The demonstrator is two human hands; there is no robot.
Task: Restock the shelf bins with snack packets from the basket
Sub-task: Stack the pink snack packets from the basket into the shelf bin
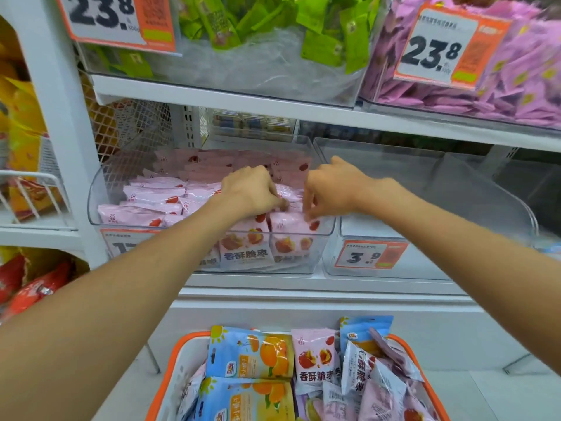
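1. Left hand [252, 189]: reached into the clear bin [100, 189] on the middle shelf, knuckles up, fingers curled down onto the top edge of an upright pink packet [246, 244] at the bin's front wall; packet directly at 6 o'clock from the hand.
2. Right hand [334, 188]: just beside the left, at its 3 o'clock; thumb and fingertips pinched down on the top of a second upright pink packet [291, 238], which hangs at 7 o'clock from the hand.
3. Both upright packets: side by side, touching or nearly so, faces turned outward against the bin's front wall.
4. Remaining stock in the same bin: flat pink packets [151, 196] stacked in rows, at 9 to 12 o'clock from the left hand.
5. Orange-rimmed basket [165, 375]: at 6 o'clock of the view, well below both hands; filled with blue-and-orange fruit packets [252, 354], a matching pink packet [315, 360] stood on end, and others lying loose at its 3 o'clock.
6. Neighbouring clear bin [455, 189]: at 3 o'clock from the right hand, bearing a "3.9" price tag [370, 255] on its front.
7. Upper shelf, at 12 o'clock: a bin of green packets [273, 22] and, to its 3 o'clock, a bin of purple-pink packets [501, 86], each with a "23.8" tag.
8. Side rack at 9 o'clock: yellow and red bags [24, 141], blurred.
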